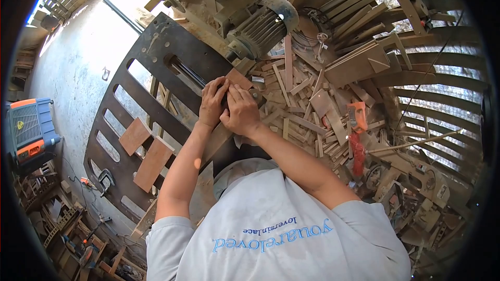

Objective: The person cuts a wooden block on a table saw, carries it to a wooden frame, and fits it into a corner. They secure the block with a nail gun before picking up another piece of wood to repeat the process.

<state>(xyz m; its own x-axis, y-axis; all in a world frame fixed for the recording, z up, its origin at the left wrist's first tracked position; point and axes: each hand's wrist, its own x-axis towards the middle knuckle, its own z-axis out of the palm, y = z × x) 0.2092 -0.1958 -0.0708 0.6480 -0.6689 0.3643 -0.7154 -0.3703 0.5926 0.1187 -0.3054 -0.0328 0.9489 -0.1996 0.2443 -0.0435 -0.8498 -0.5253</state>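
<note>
Directly against hands [241,108], wooden piece [239,78]

You wear a pale grey T-shirt [250,203] with short sleeves [169,234]. On its front there is the light blue word "youareloved" [284,239], and a smaller dark blue "loversinlace" [271,226]. The cloth shows some folds. Your left hand [211,103] and right hand [241,108] are bare.

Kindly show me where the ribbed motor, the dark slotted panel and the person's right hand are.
Ribbed motor [261,34]: head view, finned housing.
Dark slotted panel [166,84]: head view, surface between slots.
Right hand [242,110]: head view, back of the hand.
</note>
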